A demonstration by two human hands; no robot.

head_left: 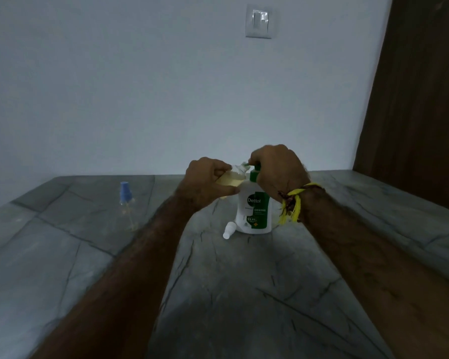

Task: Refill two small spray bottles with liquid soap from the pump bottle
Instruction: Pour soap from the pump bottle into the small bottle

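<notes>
A white and green pump bottle (254, 211) stands upright on the grey stone counter (244, 294). My right hand (278, 168) covers its green pump head from above. My left hand (209, 181) holds a small clear spray bottle (231, 181), tilted, with yellowish liquid inside and its open neck at the pump's nozzle. A white spray cap (229, 230) lies on the counter against the pump bottle's left base. A second small clear spray bottle with a blue cap (126, 203) stands further left.
A pale wall rises behind the counter, with a light switch (259, 24) high up. A dark wooden panel (412, 99) stands at the right. A yellow thread band (293, 203) circles my right wrist.
</notes>
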